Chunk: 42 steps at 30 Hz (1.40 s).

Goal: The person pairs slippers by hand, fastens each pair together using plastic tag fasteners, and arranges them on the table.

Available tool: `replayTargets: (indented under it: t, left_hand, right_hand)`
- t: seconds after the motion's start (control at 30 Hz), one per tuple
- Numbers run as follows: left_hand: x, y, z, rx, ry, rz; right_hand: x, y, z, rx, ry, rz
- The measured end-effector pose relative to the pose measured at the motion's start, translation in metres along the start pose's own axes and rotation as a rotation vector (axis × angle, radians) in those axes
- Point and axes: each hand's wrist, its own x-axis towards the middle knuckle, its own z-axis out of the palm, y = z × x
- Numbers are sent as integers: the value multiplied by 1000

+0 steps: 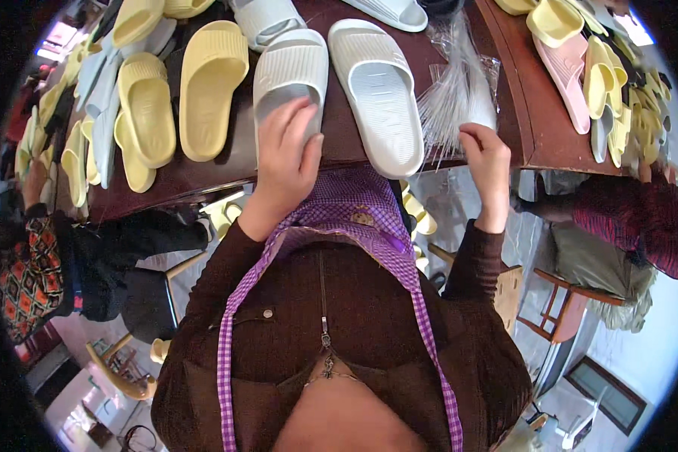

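Two pale grey-white slide slippers lie side by side on the dark red table (pixel 226 172) before me. My left hand (pixel 285 151) is over the heel part of the left slipper (pixel 292 66), its fingers stretched out and the thumb apart. Whether it touches the sole I cannot tell. The right slipper (pixel 388 113) reaches past the table's near edge with its heel. Beside it lies a bundle of thin clear plastic strands (pixel 446 113). At the near end of that bundle my right hand (pixel 490 169) is closed, thumb and fingertips drawn together. What it pinches, if anything, is too small to see.
Yellow slippers (pixel 215 94) stand to the left, with more white ones (pixel 267 19) behind. A pink slipper (pixel 563 68) and other yellow ones lie at the right. A person in a patterned sleeve (pixel 44 252) is at the left, another in dark red (pixel 633 218) at the right.
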Motion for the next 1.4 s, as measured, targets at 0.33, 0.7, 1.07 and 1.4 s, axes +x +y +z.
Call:
replayTargets:
  t: [0.33, 0.7, 1.07, 1.4]
  left_hand:
    - [-3, 24, 19, -147, -145, 44]
    - [31, 45, 87, -345, -278, 347]
    - [57, 39, 131, -528, -463, 307]
    - [62, 46, 107, -701, -310, 197]
  right_hand:
    - [-40, -8, -18, 23, -454, 235]
    - [-85, -7, 49, 1091, -344, 716]
    - [-105, -34, -38, 1244, -419, 178]
    - [-62, -18, -89, 1613, -594, -653]
